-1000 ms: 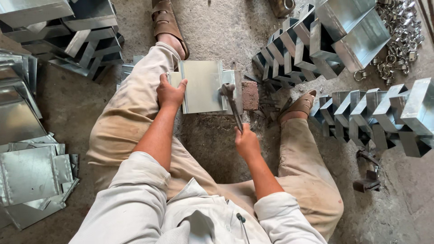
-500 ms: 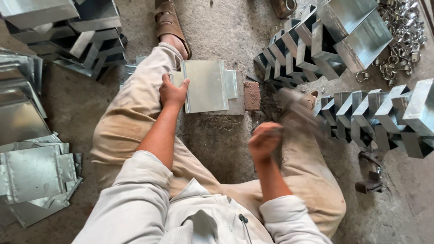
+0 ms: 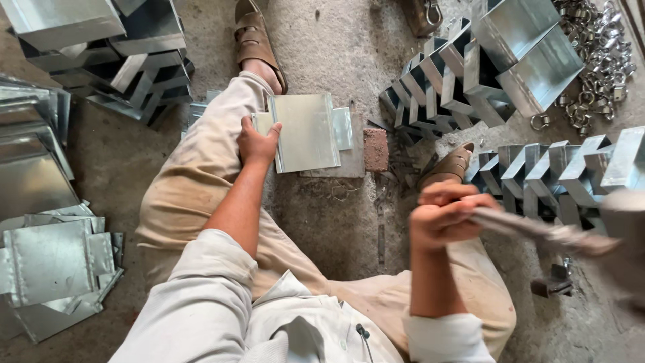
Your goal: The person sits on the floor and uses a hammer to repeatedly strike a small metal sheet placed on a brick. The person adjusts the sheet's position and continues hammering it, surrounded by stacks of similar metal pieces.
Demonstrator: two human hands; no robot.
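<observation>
Between the outstretched legs, on the concrete floor (image 3: 322, 40), a sheet of galvanised metal (image 3: 306, 131) is laid flat on a small slab (image 3: 349, 158), with its long axis running away from the body, toward the upper edge of the view. Its surface is seen as pale grey and smooth, with narrow folded flaps along both long sides; the right flap stands slightly proud of the main panel. The near left corner of the sheet is pressed down by the left hand (image 3: 256, 144), whose fingers are curled over the edge in a closed grip. A hammer (image 3: 557, 235) is held in the right hand (image 3: 443, 218), whose grip is closed tight round the handle; the handle points out to the right, well apart from the sheet. The handle is smeared by motion blur, and the head at the right border is a pale smear whose shape cannot be made out. A reddish brick (image 3: 375, 150) lies just beside the slab. Stacks of folded metal channels (image 3: 551, 171) are seen at the right, partly cut off by the frame, and flat metal sheets (image 3: 47, 262) are piled at the left.
</observation>
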